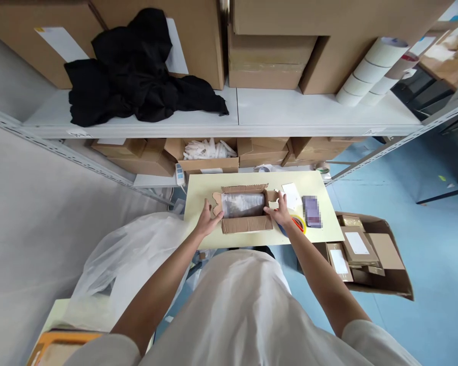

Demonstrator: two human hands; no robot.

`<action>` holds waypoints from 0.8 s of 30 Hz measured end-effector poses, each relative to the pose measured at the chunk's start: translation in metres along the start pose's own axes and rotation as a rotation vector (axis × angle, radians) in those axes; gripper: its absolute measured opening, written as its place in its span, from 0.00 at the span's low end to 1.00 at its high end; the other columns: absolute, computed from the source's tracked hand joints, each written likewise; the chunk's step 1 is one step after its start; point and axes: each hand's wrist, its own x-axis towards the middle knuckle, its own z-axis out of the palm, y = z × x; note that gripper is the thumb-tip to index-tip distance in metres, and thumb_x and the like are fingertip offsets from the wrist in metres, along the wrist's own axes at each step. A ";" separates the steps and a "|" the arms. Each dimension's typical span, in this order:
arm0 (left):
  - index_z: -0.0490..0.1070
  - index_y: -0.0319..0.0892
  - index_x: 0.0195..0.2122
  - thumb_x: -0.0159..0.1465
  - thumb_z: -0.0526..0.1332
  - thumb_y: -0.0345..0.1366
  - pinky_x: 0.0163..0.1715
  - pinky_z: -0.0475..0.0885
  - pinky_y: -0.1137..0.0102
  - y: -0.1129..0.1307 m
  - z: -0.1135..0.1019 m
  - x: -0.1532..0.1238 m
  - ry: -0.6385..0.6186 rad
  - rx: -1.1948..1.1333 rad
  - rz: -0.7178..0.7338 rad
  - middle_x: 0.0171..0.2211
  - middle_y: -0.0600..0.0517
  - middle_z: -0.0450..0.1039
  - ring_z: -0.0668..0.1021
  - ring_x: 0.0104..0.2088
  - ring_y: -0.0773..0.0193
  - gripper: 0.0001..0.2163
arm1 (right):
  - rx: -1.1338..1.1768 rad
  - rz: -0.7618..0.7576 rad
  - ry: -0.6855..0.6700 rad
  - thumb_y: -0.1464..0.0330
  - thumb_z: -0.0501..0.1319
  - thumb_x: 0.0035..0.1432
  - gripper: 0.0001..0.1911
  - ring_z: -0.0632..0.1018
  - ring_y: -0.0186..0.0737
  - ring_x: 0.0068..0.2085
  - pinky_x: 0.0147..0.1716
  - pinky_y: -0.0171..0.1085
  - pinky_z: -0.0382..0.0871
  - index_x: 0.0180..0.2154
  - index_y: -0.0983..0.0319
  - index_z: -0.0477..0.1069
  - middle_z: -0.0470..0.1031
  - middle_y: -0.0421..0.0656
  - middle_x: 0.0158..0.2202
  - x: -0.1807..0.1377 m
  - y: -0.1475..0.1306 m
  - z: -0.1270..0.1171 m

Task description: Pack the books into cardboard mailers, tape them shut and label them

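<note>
The cardboard box rests on the counter, opening upward, long axis running left to right before the person. A clear-wrapped item lies inside along the same axis. The left hand and right hand meet opposite ends, thumbs apart from fingers; whether either grip pinches a flap cannot be determined.

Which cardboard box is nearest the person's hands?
The small open box on the pale table, between the left hand and right hand; other boxes are on shelves or beside the table.
</note>
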 end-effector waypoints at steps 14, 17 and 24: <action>0.46 0.35 0.65 0.38 0.67 0.60 0.63 0.40 0.52 0.002 -0.009 0.021 -0.469 0.559 0.575 0.67 0.34 0.40 0.40 0.66 0.41 0.58 | -0.427 -0.373 -0.432 0.76 0.53 0.46 0.41 0.53 0.43 0.66 0.64 0.47 0.51 0.64 0.58 0.52 0.45 0.39 0.68 0.002 -0.010 -0.026; 0.47 0.35 0.65 0.41 0.65 0.60 0.63 0.40 0.52 0.000 -0.011 0.021 -0.463 0.572 0.574 0.67 0.35 0.41 0.40 0.66 0.42 0.55 | -0.564 -0.406 -0.494 0.76 0.58 0.42 0.45 0.53 0.47 0.66 0.63 0.47 0.52 0.64 0.59 0.51 0.44 0.41 0.68 0.004 -0.011 -0.036; 0.52 0.39 0.64 0.63 0.53 0.47 0.62 0.55 0.58 -0.010 0.006 0.019 -0.190 0.224 0.440 0.65 0.41 0.52 0.55 0.65 0.54 0.30 | -0.396 -0.369 -0.285 0.63 0.58 0.55 0.25 0.65 0.47 0.61 0.59 0.46 0.59 0.55 0.60 0.66 0.59 0.47 0.63 0.005 -0.011 -0.017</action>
